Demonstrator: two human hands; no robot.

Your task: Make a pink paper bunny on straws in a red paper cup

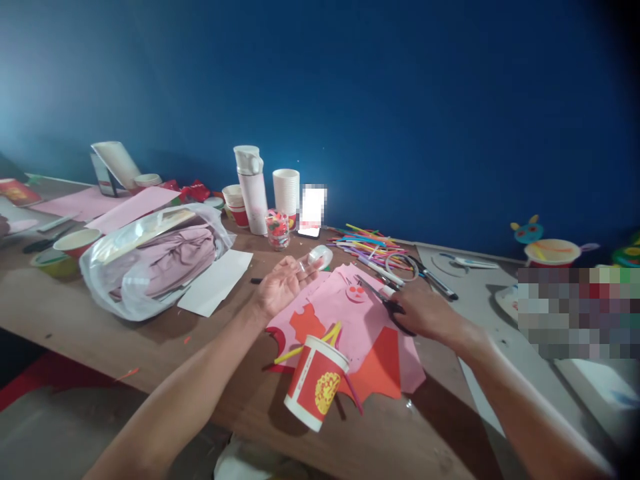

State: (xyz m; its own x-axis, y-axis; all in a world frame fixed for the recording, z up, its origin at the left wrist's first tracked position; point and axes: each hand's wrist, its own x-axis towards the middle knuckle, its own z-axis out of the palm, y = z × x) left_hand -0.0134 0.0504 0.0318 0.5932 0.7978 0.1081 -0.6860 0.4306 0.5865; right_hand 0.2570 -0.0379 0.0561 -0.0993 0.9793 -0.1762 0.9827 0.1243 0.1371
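Observation:
My left hand (pixel 284 285) is palm up over the wooden table (pixel 60 303), its fingertips pinching a roll of clear tape (pixel 320 257) with a strip pulled across the fingers. My right hand (pixel 423 312) rests on the pink paper (pixel 363 317) and grips black-handled scissors (pixel 383 300), blades pointing left toward a small red cut-out face. A red and white paper cup (pixel 315 381) with a gold emblem stands tilted in front of me, yellow and pink straws stuck in it. Orange paper shapes (pixel 307 323) lie on the pink sheet.
A clear plastic bag (pixel 155 260) with mauve cloth lies at left beside a white sheet (pixel 215 281). At the back stand a white bottle (pixel 251 190), stacked cups (pixel 286 190), a jar of beads (pixel 277 230), a phone and coloured straws (pixel 367 243). Decorated cups sit at right.

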